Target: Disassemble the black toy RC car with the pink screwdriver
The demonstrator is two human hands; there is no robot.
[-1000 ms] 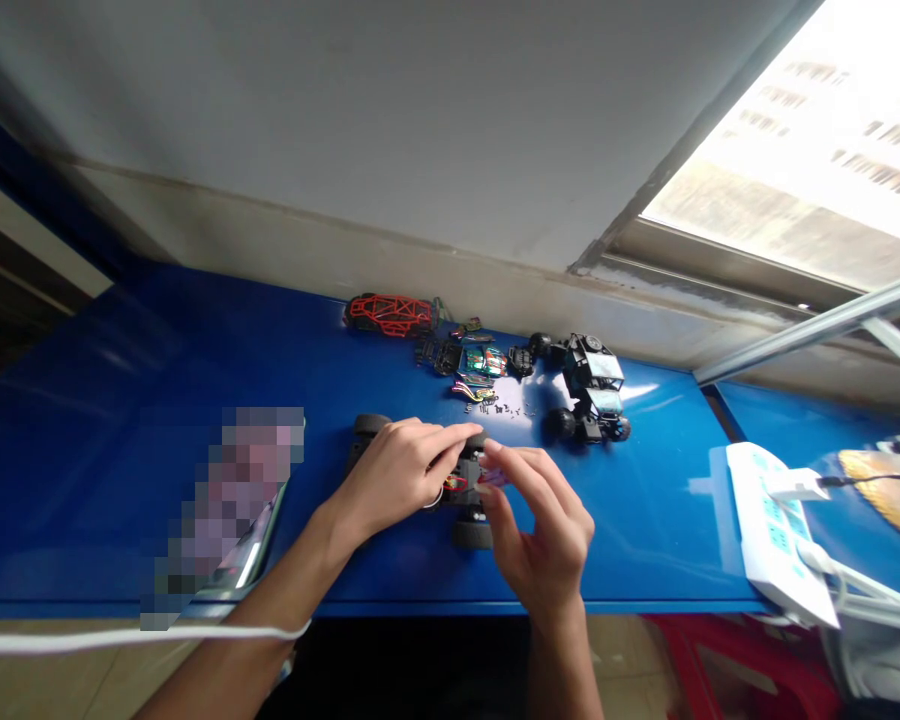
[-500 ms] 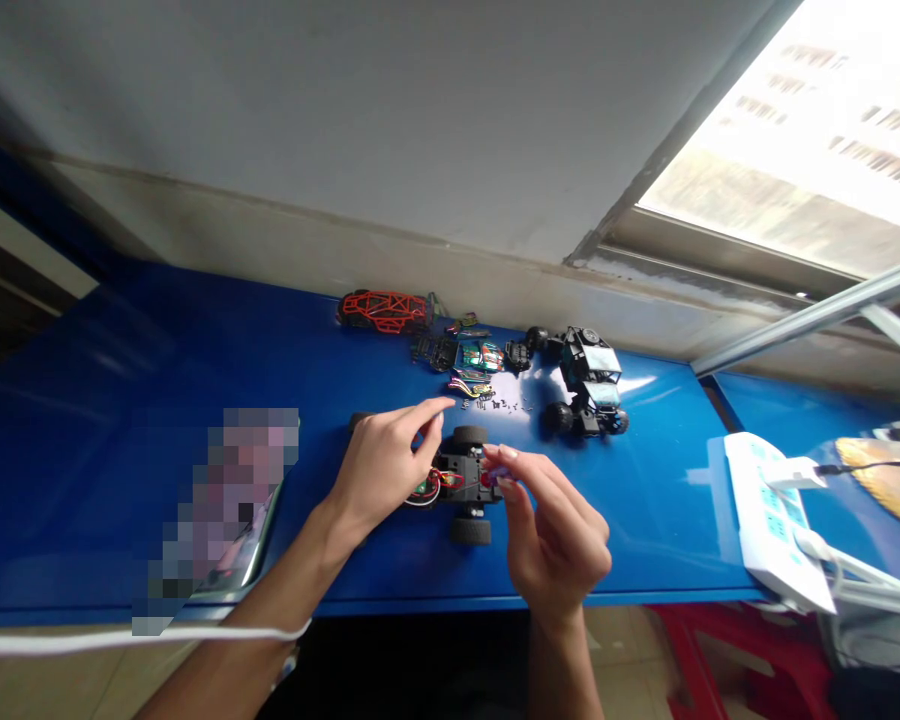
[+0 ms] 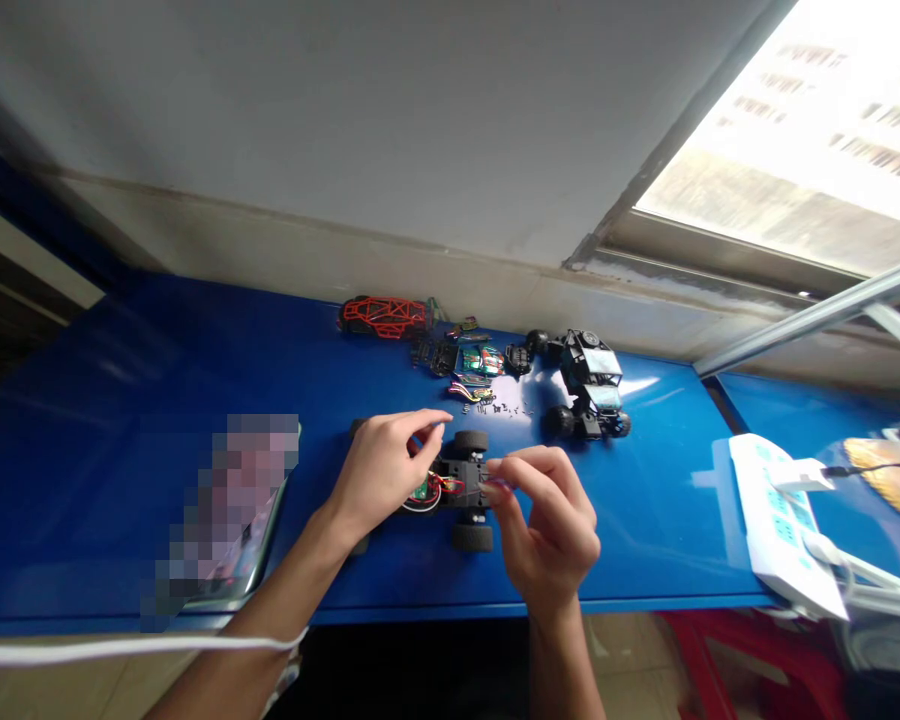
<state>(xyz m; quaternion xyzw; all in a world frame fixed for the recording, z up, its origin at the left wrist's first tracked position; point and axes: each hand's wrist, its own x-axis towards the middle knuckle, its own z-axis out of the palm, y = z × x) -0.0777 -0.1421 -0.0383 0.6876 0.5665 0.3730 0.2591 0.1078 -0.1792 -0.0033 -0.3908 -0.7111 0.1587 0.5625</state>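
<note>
A black toy car chassis (image 3: 465,485) lies on the blue table with its wheels and red, white and other wires showing. Over its left part rests my left hand (image 3: 379,465), thumb and index finger curled nearly together; what they pinch, if anything, is too small to make out. At the chassis's right end, my right hand (image 3: 551,525) is closed in a pinch on a small purple piece (image 3: 504,484), mostly covered by the fingers. The far-left wheels are partly hidden behind my left hand.
Behind the chassis lie a red-framed toy car (image 3: 387,317), a green car body shell (image 3: 482,360) and several small screws (image 3: 502,409). A black toy truck (image 3: 591,385) stands right of them. A white power strip (image 3: 780,525) is at right, a pixelated flat device (image 3: 259,530) at left.
My right hand has shifted slightly left and down, its fingers closer over the purple piece, which shows less now. My left hand stays almost the same, and the view has tilted a little.
</note>
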